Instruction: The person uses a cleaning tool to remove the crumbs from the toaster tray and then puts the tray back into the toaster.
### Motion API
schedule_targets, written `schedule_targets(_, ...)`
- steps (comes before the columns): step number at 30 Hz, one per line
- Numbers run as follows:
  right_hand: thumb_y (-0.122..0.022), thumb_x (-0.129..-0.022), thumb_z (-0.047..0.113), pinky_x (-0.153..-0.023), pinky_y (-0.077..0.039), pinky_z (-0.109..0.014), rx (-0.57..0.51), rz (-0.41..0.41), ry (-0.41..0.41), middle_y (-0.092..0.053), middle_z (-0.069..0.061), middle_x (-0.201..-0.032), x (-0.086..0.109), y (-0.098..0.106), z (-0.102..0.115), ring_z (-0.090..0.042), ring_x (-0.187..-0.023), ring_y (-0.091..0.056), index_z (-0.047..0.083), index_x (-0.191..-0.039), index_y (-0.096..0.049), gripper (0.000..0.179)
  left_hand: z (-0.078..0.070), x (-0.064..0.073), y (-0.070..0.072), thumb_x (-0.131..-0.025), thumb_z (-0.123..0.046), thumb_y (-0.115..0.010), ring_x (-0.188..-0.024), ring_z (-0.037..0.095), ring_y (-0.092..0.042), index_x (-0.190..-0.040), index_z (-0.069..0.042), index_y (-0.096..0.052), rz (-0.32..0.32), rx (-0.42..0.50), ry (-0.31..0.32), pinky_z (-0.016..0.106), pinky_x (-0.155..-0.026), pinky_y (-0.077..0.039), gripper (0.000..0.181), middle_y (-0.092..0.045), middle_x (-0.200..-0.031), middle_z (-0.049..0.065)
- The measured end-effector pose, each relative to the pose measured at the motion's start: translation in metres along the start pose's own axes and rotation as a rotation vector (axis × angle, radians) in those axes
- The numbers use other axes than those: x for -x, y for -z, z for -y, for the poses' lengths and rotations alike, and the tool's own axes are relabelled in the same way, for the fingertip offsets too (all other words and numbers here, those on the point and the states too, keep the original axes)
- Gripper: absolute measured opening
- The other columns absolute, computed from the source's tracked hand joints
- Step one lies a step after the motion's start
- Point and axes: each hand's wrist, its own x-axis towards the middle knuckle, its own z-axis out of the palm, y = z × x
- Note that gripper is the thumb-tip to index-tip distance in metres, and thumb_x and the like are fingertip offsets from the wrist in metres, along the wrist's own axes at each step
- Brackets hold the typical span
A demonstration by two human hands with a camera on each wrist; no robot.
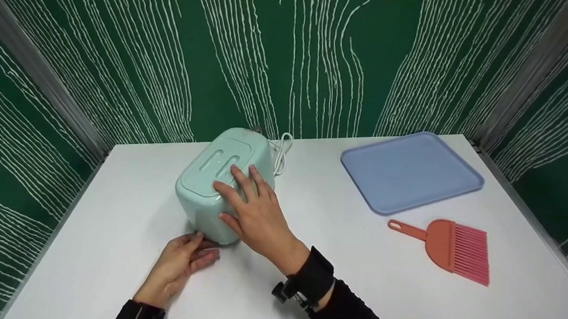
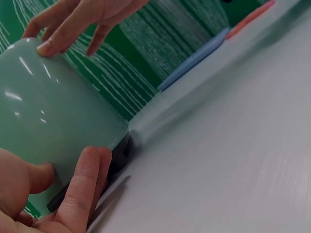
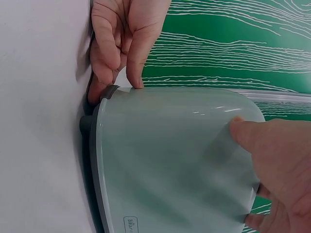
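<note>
A mint-green toaster (image 1: 211,213) with two slots in its top panel (image 1: 198,177) stands left of the table's middle. At its near lower corner my left hand (image 1: 174,263) grips the bottom edge, thumb against the green wall and fingers by the dark base (image 3: 98,170). Spread over the toaster's top and right side is my right hand (image 1: 267,222), its fingertips on the panel near one slot. The thumb (image 3: 245,132) of that hand presses the side wall in the right wrist view. Part of the left fingers is hidden behind the base edge.
A white cord (image 1: 282,154) lies coiled behind the toaster. On the right are a blue tray (image 1: 412,173) and, in front of it, an orange-red hand brush (image 1: 440,245) with pink bristles. Green walls with white lines border the white table (image 1: 355,289).
</note>
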Motion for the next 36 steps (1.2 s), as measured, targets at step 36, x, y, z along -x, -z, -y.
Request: schedule_targets(36, -0.063, -0.107, 0.048, -0.119, -0.050, -0.061, 0.017, -0.015, 0.015, -0.041, -0.013, -0.170, 0.0014, 0.0014, 0.0000, -0.048, -0.158, -0.037, 0.031, -0.156, -0.048, 0.055, 0.0011, 0.0006, -0.0018, -0.116, -0.017, -0.048, -0.087, 0.017, -0.079, -0.135, 0.014, -0.051, -0.023, -0.048, -0.001, 0.022, -0.083, -0.067, 0.037, -0.074, -0.103, 0.015)
